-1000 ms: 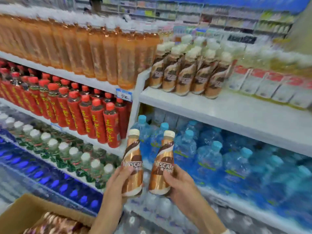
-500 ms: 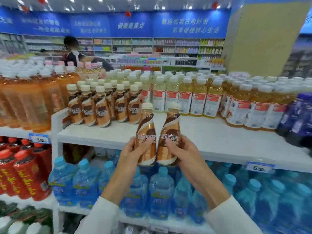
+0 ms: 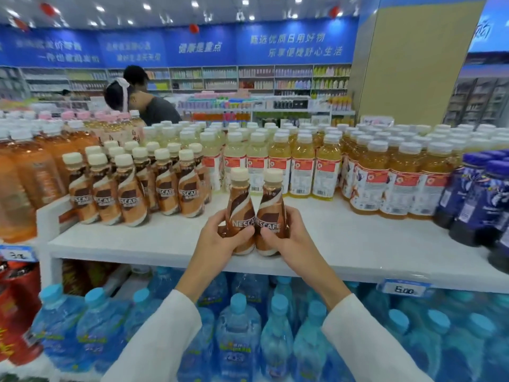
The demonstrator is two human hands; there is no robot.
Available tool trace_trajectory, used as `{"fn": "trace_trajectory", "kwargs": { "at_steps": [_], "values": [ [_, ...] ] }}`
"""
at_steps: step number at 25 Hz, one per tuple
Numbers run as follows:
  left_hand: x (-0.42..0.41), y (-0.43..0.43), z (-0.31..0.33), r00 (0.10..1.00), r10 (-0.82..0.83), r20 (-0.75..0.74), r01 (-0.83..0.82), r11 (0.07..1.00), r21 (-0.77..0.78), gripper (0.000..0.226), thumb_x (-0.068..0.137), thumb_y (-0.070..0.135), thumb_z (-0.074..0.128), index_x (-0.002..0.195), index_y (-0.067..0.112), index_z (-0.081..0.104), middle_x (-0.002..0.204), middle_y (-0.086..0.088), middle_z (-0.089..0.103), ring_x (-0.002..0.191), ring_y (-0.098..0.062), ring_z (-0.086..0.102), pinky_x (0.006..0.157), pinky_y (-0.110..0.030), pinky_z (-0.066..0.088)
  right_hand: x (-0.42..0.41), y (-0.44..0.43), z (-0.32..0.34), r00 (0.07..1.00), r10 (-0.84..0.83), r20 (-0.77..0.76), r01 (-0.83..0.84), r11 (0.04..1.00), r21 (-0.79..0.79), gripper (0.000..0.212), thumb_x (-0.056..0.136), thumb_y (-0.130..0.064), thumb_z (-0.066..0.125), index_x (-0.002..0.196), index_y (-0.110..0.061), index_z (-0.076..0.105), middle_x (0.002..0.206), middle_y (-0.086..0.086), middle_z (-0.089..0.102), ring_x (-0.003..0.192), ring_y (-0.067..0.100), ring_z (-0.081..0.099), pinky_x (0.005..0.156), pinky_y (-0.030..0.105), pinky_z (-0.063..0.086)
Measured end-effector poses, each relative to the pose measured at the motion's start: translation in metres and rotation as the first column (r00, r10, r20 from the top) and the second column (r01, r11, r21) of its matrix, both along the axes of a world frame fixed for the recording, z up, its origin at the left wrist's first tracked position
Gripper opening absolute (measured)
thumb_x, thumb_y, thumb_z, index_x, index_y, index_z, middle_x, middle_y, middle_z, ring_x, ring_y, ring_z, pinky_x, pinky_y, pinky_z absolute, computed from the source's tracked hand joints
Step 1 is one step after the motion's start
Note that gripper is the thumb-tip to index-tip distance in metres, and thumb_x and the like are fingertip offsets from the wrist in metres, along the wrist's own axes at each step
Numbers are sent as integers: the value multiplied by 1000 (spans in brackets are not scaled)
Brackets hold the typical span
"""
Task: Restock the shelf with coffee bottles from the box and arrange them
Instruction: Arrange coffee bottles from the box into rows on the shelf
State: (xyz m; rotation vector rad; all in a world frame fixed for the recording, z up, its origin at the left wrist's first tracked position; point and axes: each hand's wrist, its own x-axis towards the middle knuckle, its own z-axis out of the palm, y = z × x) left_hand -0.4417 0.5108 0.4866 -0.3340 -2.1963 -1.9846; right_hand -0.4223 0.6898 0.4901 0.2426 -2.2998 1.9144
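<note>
Left coffee bottle (image 3: 239, 213) and right coffee bottle (image 3: 271, 213) are gripped, fingers wrapped, by left hand (image 3: 220, 242) and right hand (image 3: 287, 239), upright and touching at shelf (image 3: 371, 244) front, not yet aligned with stocked coffee row (image 3: 132, 194); box unseen.

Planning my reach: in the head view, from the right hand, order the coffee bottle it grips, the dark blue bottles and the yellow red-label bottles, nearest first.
1. The coffee bottle, gripped in the right hand.
2. The yellow red-label bottles, just behind it.
3. The dark blue bottles, far right.
</note>
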Motion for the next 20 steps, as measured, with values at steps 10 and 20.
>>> {"fn": "trace_trajectory", "kwargs": {
  "at_steps": [10,20],
  "values": [
    [2,-5,-16,987,142,-78,-155,969,-193,83,57,49,94,124,34,48,121,15,57,111,2,56,87,-15,44,6,-3,-12,986,-159,-57,164,982,94,84,76,-37,85,141,-32,31,130,-15,51,117,2,56,103,32,50],
    [-1,-16,-10,997,73,-29,-77,985,-153,53,75,22,88,114,37,55,110,25,64,100,15,60,96,-19,50,12,-11,-15,961,-260,-89,268,958,98,64,78,-33,85,133,-31,52,124,-17,62,108,-3,61,94,22,52]
  ]
}}
